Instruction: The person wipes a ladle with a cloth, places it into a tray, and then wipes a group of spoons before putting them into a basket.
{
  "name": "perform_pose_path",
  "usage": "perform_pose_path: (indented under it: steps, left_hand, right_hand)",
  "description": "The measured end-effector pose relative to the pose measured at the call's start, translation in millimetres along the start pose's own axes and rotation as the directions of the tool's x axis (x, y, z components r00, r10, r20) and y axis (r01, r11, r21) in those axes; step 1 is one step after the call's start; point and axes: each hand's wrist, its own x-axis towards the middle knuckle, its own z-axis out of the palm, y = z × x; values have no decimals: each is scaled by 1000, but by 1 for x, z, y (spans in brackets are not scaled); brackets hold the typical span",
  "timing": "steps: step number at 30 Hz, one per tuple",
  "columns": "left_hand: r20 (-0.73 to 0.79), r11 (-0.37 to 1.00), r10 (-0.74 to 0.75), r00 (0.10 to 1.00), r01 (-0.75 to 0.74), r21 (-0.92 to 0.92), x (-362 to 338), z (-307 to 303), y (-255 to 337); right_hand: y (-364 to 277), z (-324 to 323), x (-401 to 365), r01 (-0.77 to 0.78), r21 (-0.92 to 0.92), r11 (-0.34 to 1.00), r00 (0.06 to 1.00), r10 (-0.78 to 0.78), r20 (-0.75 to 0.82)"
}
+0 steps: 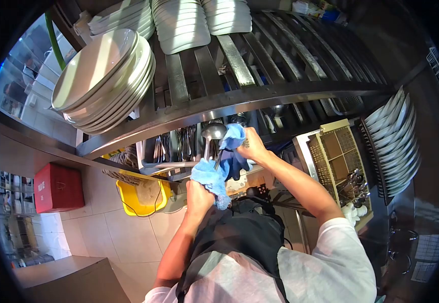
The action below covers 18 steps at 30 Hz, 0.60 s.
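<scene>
My left hand (198, 196) is closed around a light blue cloth (208, 177), which is wrapped about the handles of a metal ladle (214, 131) and another dark-handled utensil. The ladle's round bowl points up, away from my body. My right hand (252, 145) grips another part of blue cloth (233, 136) beside the ladle's bowl. Both hands are in front of my black apron. Behind them, a grey cutlery tray (171, 164) holds metal cutlery in compartments.
A slatted metal shelf (239, 103) carries stacked white plates (98, 70) above my hands. At right stand a yellow compartment basket (330, 132) with cutlery and a rack of upright plates (394, 146). A yellow bucket (128, 199) and a red box (60, 188) are at left.
</scene>
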Motion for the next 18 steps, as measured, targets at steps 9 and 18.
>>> perform_pose_path:
  steps: [9, 18]
  left_hand:
    - [-113, 988, -86, 990, 71, -137, 6, -15, 4]
    - [43, 989, 26, 999, -32, 147, 4, -20, -15]
  right_hand:
    - [3, 33, 1, -106, 198, 974, 884, 183, -430]
    - [29, 36, -28, -273, 193, 942, 939, 305, -161]
